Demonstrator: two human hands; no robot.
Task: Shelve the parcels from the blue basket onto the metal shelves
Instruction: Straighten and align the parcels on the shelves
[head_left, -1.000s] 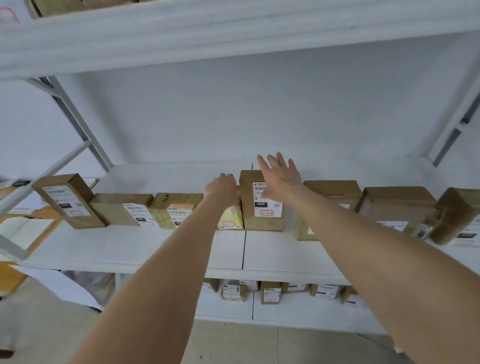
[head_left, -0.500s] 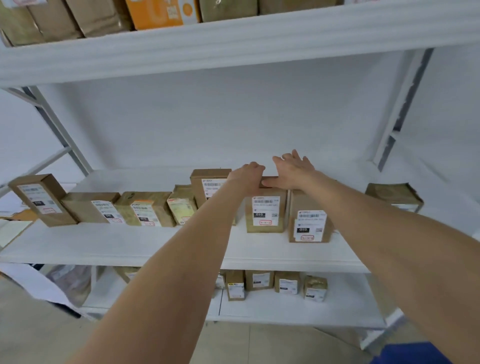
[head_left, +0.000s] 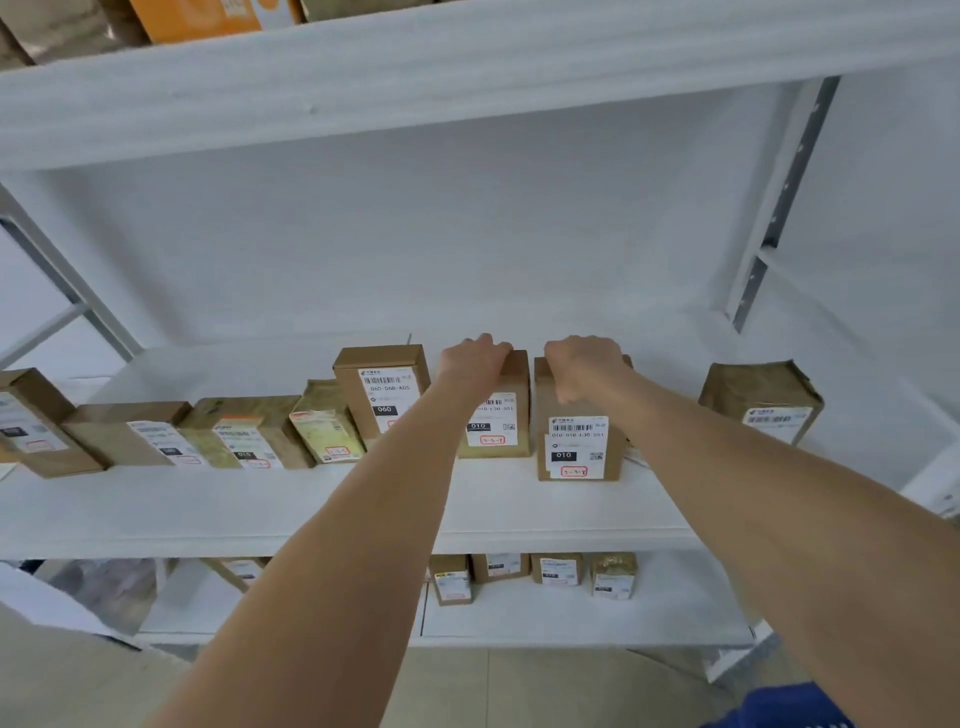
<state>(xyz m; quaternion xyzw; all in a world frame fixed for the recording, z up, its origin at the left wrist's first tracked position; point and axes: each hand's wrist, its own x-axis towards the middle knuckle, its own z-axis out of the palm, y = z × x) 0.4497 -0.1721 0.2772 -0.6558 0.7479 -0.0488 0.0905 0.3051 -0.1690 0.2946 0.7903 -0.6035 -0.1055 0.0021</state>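
My left hand (head_left: 475, 358) was curled over the top of the left brown box (head_left: 496, 423). My right hand (head_left: 584, 369) was curled over the top of the right brown box (head_left: 576, 447). Both boxes stood up on the middle shelf (head_left: 260, 512), just beside each other, with their white stickers facing me. A row of parcels (head_left: 239, 418) stood to the left, and a lone parcel (head_left: 761, 395) sat off to the right. More were on the low shelf (head_left: 571, 618) and the top shelf (head_left: 467, 67). So I think a lot of the job was done. Only a corner of the blue basket (head_left: 779, 706) showed, so I could not tell how many parcels were left inside it.
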